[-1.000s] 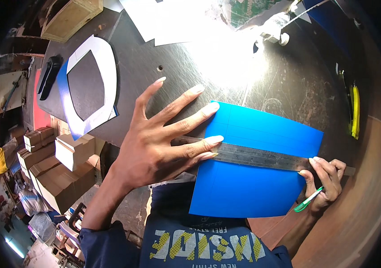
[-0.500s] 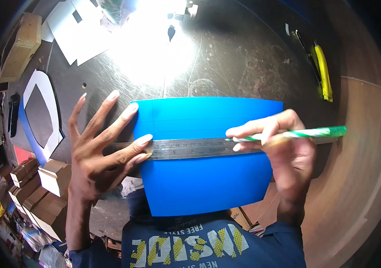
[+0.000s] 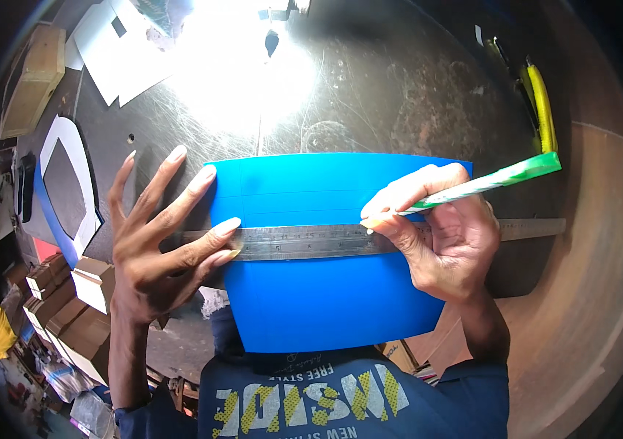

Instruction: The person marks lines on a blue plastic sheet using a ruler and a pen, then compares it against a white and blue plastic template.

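A blue sheet [image 3: 333,300] with faint ruled lines lies in front of me, and a metal ruler [image 3: 304,244] crosses it from left to right. My left hand [image 3: 158,241] is spread out at the sheet's left edge. Its thumb and a finger rest on the ruler, while the other fingers reach to the sheet's corner and the tabletop. My right hand [image 3: 443,227] is closed round a green-and-white pen [image 3: 487,184], which slants up to the right. The fingertips are at the ruler's upper edge and hide the pen's tip.
The dark tabletop [image 3: 428,110] carries a yellow cutter knife [image 3: 542,110] at the far right. White card pieces [image 3: 107,55] and a wooden block [image 3: 37,80] are at far left, near a cut-out frame [image 3: 91,175]. Stacked boxes [image 3: 70,322] stand at lower left.
My right hand has turned, tilting the pen's back end upward, and its fingertips have shifted slightly left along the ruler. The left hand keeps its place on ruler and sheet.
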The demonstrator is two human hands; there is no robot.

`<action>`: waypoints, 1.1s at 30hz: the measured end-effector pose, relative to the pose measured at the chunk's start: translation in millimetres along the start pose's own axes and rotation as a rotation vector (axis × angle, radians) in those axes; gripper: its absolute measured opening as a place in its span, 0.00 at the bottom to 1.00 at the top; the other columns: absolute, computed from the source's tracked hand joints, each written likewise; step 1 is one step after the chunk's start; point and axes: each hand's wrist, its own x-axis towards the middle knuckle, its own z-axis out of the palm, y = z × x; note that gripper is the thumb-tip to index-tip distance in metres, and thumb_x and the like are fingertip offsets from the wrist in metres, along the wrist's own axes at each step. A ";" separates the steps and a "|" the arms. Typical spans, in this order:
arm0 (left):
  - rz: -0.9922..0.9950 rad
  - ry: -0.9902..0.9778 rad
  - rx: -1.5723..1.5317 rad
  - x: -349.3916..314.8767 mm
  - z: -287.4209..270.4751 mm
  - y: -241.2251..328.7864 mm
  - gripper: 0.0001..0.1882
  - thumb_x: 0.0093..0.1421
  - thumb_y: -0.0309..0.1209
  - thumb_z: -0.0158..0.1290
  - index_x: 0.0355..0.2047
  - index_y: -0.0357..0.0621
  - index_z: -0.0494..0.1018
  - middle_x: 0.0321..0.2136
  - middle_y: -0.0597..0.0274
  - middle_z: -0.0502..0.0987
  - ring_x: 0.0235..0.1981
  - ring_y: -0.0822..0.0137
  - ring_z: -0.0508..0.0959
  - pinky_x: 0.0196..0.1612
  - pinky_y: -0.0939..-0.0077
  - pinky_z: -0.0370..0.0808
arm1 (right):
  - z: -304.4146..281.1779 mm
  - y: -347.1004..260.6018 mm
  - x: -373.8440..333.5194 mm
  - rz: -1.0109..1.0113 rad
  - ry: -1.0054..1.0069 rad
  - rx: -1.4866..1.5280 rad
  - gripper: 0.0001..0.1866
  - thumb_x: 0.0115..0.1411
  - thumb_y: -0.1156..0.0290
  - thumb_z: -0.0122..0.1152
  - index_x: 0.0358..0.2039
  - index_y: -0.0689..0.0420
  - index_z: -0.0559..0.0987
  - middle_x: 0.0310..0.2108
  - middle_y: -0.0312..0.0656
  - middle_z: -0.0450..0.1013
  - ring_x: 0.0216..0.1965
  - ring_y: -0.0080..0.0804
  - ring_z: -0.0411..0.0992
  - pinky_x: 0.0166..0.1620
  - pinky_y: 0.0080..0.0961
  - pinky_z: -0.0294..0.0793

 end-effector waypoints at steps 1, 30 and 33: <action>-0.003 0.003 0.002 -0.1 -0.1 0.0 0.18 0.50 0.49 0.70 0.43 0.77 0.85 0.59 0.67 0.79 0.69 0.54 0.68 0.76 0.37 0.44 | -0.1 0.0 -0.3 0.002 0.003 0.003 0.14 0.59 0.90 0.66 0.43 0.66 0.73 0.36 0.48 0.77 0.39 0.32 0.80 0.44 0.30 0.85; -0.022 -0.013 0.010 0.6 -1.4 0.2 0.16 0.51 0.49 0.70 0.42 0.76 0.86 0.58 0.67 0.80 0.68 0.55 0.69 0.75 0.37 0.47 | 0.0 -2.0 1.8 -0.049 -0.039 -0.154 0.14 0.58 0.89 0.68 0.42 0.65 0.74 0.34 0.48 0.77 0.38 0.34 0.80 0.43 0.29 0.83; -0.023 -0.012 0.013 2.1 -3.5 2.0 0.16 0.52 0.49 0.70 0.42 0.76 0.86 0.58 0.66 0.80 0.68 0.55 0.69 0.75 0.38 0.47 | -3.2 -7.3 6.1 -0.149 -0.105 -0.304 0.13 0.57 0.89 0.69 0.40 0.65 0.75 0.34 0.47 0.78 0.37 0.34 0.80 0.42 0.28 0.81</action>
